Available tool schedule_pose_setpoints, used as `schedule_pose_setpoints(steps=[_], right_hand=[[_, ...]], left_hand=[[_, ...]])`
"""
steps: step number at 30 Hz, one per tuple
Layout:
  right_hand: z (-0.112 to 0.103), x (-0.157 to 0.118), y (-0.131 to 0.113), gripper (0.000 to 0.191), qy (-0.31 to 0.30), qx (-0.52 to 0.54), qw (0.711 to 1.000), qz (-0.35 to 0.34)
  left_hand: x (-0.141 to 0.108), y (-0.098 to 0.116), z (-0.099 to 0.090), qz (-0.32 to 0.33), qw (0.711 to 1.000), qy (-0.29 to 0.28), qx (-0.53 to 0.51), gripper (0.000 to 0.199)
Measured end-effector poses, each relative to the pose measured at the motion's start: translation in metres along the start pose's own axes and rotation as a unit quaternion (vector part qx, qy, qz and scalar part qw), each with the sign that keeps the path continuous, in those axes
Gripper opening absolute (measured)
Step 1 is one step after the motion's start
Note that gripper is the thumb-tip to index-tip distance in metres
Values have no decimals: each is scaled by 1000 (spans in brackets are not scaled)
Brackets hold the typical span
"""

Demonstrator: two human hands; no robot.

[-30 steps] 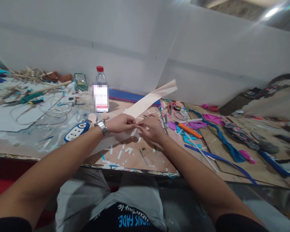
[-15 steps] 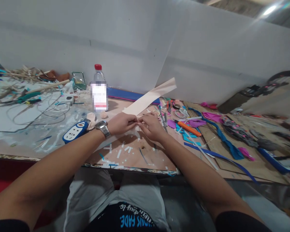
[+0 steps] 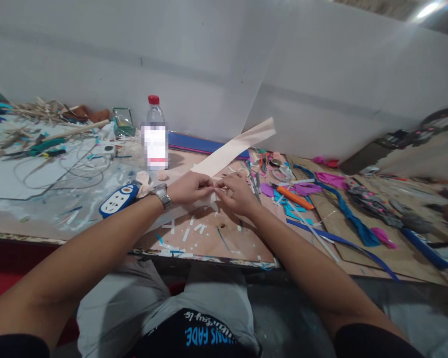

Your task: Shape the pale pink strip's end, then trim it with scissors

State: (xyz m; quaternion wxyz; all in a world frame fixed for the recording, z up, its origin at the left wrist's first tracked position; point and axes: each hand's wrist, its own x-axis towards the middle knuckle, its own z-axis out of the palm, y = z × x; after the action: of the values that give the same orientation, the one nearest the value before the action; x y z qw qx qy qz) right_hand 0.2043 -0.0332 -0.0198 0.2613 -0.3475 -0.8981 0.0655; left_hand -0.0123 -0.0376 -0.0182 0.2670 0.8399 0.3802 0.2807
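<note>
My left hand [image 3: 194, 188], with a metal watch on the wrist, is closed in a pinch at the middle of the table. Its fingertips meet those of my right hand [image 3: 236, 193], which is pinched too. A small pale bit shows just below the fingertips; what they hold is mostly hidden and too small to name. Directly behind the hands a long cream paper strip [image 3: 233, 148] slants up to the right against the wall. Crumpled cream pieces [image 3: 144, 183] lie left of my left hand, beside a blue and white power strip [image 3: 119, 200].
A bottle with a red cap [image 3: 154, 100] stands at the back. An orange utility knife [image 3: 294, 197] lies among coloured scraps on the right, near a long blue strip [image 3: 343, 239]. Green-handled pliers [image 3: 48, 147] lie far left. White snippets [image 3: 186, 233] dot the table's front.
The view has shifted slightly. Both hands stay pinched together at the same spot, with only tiny finger movement. My left leg has swung outward to the left.
</note>
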Motion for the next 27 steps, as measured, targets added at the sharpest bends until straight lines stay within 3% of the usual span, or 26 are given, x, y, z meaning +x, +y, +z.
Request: schedule_pose_setpoints(steps=[5,9,14,21,27], right_hand=[[1,0,0,17,12,5,1000,0],[3,-1,1,12,8,10,1000,-6],[4,-2,2,7,4,15,1000,2],[-2,-1,1,14,-3,2,1000,27],[-1,-1,0,12,-12,2,1000,-8]], left_hand=[[-1,1,1,12,1000,6,22,24],[-1,1,3,33,992,16,121,24],[-1,-1,4,37,974,-19,222,22],[-2,0,-1,29,979,9,203,29],[-1,3,-4,26,989,-29,140,30]])
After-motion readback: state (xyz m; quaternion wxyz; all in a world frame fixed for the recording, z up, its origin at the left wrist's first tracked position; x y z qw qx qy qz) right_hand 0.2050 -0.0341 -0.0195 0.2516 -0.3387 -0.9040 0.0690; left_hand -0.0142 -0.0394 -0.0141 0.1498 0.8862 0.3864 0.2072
